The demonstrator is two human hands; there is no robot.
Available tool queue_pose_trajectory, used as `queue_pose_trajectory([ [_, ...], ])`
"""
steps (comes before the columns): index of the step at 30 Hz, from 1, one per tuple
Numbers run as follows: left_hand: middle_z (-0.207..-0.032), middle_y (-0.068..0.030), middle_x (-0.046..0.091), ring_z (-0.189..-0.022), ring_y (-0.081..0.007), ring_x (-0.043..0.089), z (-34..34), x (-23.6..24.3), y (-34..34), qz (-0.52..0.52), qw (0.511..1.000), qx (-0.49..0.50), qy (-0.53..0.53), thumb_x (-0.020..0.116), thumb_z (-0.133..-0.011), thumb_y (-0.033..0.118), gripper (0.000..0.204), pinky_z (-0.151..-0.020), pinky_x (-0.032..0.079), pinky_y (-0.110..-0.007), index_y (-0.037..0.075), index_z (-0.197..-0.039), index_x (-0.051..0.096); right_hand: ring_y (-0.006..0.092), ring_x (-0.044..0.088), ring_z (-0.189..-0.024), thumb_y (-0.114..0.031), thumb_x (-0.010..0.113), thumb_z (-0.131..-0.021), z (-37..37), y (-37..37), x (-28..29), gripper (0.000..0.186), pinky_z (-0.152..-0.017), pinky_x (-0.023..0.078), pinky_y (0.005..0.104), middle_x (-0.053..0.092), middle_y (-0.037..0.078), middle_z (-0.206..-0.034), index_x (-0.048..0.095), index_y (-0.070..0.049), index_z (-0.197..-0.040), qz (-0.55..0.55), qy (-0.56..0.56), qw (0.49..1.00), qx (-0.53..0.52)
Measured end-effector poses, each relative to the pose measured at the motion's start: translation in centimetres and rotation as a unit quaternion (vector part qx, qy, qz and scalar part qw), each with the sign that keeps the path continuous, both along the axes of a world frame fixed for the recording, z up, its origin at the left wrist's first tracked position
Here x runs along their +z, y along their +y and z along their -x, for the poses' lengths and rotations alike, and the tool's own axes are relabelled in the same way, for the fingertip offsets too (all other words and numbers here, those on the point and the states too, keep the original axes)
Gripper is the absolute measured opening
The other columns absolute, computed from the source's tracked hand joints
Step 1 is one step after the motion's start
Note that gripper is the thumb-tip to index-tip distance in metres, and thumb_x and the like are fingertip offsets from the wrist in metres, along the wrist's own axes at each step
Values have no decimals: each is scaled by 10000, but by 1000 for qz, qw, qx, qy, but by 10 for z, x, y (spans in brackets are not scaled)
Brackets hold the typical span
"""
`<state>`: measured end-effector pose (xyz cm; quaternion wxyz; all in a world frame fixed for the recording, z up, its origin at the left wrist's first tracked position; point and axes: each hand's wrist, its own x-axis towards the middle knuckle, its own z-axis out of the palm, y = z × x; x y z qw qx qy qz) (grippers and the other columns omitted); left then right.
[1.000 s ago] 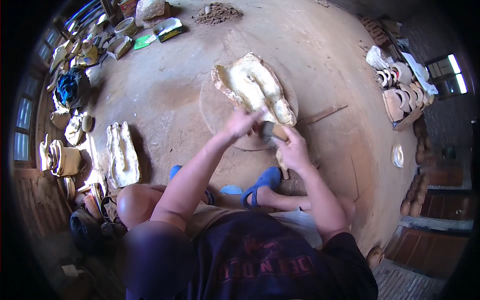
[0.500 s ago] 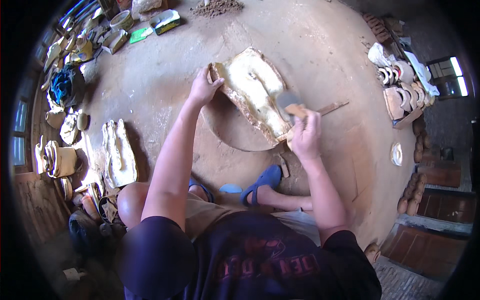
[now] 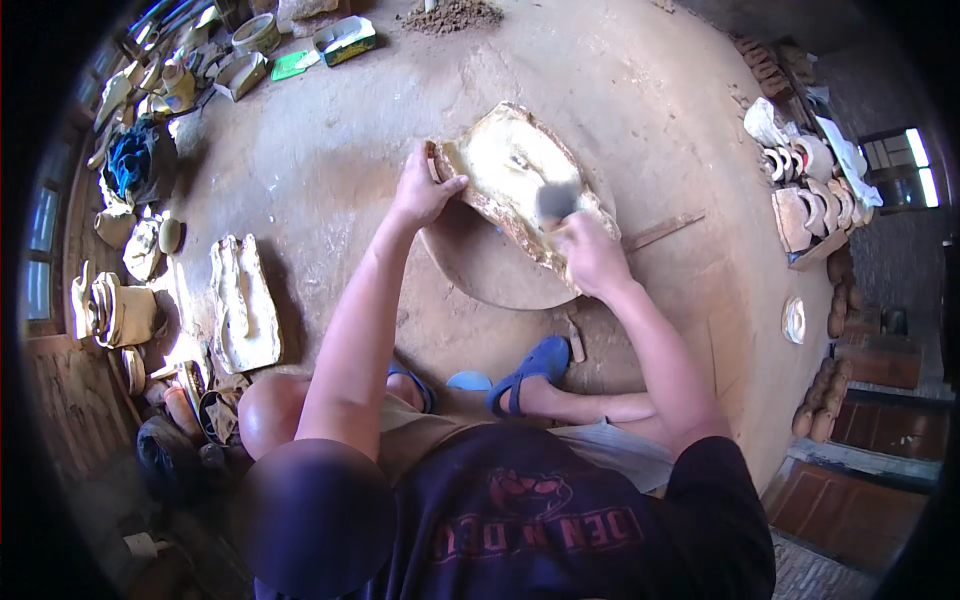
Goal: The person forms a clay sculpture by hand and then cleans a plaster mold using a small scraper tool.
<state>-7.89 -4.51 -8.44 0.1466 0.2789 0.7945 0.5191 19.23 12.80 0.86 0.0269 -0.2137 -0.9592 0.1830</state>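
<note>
A cream-white hollow mold piece (image 3: 510,150) with rough brown edges lies over a round disc (image 3: 470,265) on the floor. My left hand (image 3: 425,190) grips the mold's left rim, thumb on the upper side. In my right hand (image 3: 592,255) is a brush (image 3: 557,202) with a dark, motion-blurred head, which is over the lower right part of the mold's hollow. My right fingers are closed around its handle, mostly hidden by the hand. Whether the bristles touch the surface cannot be made out.
A wooden stick (image 3: 665,230) juts out right of the disc, and a short wooden piece (image 3: 575,337) lies below it. Another white mold piece (image 3: 243,305) rests at left. Curved pieces (image 3: 815,210) are stacked at right. Containers (image 3: 343,42) and a soil heap (image 3: 452,14) stand at the far side.
My right hand has swung the brush leftward, from the mold's right edge to over its hollow. The left hand keeps its hold on the rim. The whole view has shifted slightly.
</note>
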Motion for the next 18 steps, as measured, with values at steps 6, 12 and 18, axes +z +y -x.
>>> queue_pose_trajectory([
  [6, -1484, -272, 505, -1392, -412, 518, -2, 3, -8, 45, 999, -8, 3, 882, -863, 355, 885, -1160, 454, -457, -36, -1529, 448, 421, 669, -1024, -324, 626, -1054, 31, -6, 26, 259, -885, 531, 526, 659, 192, -1112, 573, -74, -1093, 3, 147, 987, -63],
  [12, -1467, -274, 517, -1383, -415, 523, -9, 5, -19, 47, 999, -10, 3, 909, -826, 386, 915, -1166, 448, -464, -34, -1511, 471, 414, 699, -946, -360, 602, -1061, 52, 3, 2, 289, -801, 584, 534, 654, 183, -1021, 585, -73, -1031, -139, -100, 980, 102],
  [18, -1411, -275, 536, -1345, -433, 542, -18, 9, -22, 44, 999, -6, 20, 920, -797, 420, 923, -1138, 463, -481, -38, -1473, 488, 376, 693, -897, -284, 664, -1007, 75, -7, 20, 194, -743, 579, 511, 651, 129, -993, 591, -105, -1018, -204, 181, 959, 79],
])
